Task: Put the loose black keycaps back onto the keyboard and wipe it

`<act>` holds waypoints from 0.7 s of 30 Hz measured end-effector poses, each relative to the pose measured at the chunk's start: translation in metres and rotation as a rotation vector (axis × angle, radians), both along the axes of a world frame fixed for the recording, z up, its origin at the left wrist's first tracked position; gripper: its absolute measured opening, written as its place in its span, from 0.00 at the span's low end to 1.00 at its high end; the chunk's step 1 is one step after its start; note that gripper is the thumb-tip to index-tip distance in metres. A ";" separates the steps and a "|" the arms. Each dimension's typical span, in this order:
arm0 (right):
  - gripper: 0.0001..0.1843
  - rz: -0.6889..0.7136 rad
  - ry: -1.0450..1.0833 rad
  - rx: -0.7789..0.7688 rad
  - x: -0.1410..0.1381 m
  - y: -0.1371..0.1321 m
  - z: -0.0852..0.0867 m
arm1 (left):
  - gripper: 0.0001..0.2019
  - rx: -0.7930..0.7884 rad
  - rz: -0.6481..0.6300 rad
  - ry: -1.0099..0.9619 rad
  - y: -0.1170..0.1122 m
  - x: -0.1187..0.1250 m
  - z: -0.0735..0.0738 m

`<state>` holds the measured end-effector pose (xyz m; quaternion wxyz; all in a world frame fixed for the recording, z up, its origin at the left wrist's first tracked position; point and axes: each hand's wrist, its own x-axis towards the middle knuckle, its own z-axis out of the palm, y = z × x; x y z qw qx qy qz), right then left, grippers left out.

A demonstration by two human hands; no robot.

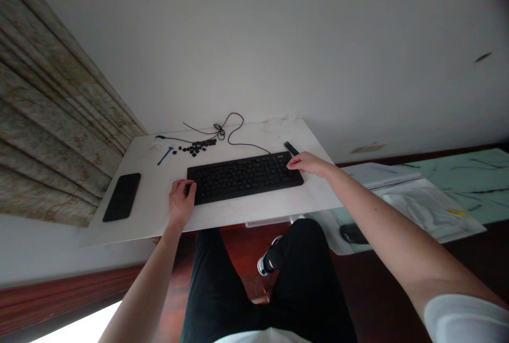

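Note:
A black computer keyboard (244, 177) lies across the white desk (254, 216). My left hand (181, 202) rests on its left end, fingers curled against the keys. My right hand (308, 164) lies on the keyboard's far right corner, and neither hand holds anything. Behind the keyboard is a small heap of loose black keycaps (198, 147). A slim blue tool (164, 155) lies left of that heap. A tangled black cable (226, 133) loops along the desk's far side, and a black stick-like object (291, 148) lies near my right fingers.
A black smartphone (122, 197) lies face-up at the desk's left edge. A draped curtain (51, 120) hangs to the left. Papers (421, 208) and a dark object (353, 234) sit on a lower green surface to the right. My black-clad legs are below the desk.

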<state>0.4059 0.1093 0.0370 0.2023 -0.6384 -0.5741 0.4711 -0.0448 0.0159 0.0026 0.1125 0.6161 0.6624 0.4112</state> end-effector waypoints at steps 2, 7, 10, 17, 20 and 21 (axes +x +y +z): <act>0.11 0.009 -0.029 0.052 0.000 0.003 -0.003 | 0.11 0.003 -0.004 0.003 0.000 0.000 0.001; 0.14 -0.003 -0.159 0.153 0.001 0.008 -0.012 | 0.11 0.001 -0.006 0.000 0.000 0.000 0.000; 0.15 0.016 -0.301 0.154 0.003 0.010 -0.013 | 0.11 -0.003 -0.005 -0.002 -0.001 0.000 0.000; 0.17 0.053 -0.415 0.039 0.001 0.011 -0.008 | 0.11 0.009 -0.014 0.013 -0.003 0.001 -0.002; 0.18 0.027 -0.369 0.011 -0.004 0.005 -0.004 | 0.11 0.016 -0.014 0.014 -0.002 0.000 -0.003; 0.19 0.016 -0.326 0.002 -0.005 0.002 -0.003 | 0.11 0.018 -0.010 0.014 -0.001 0.000 -0.003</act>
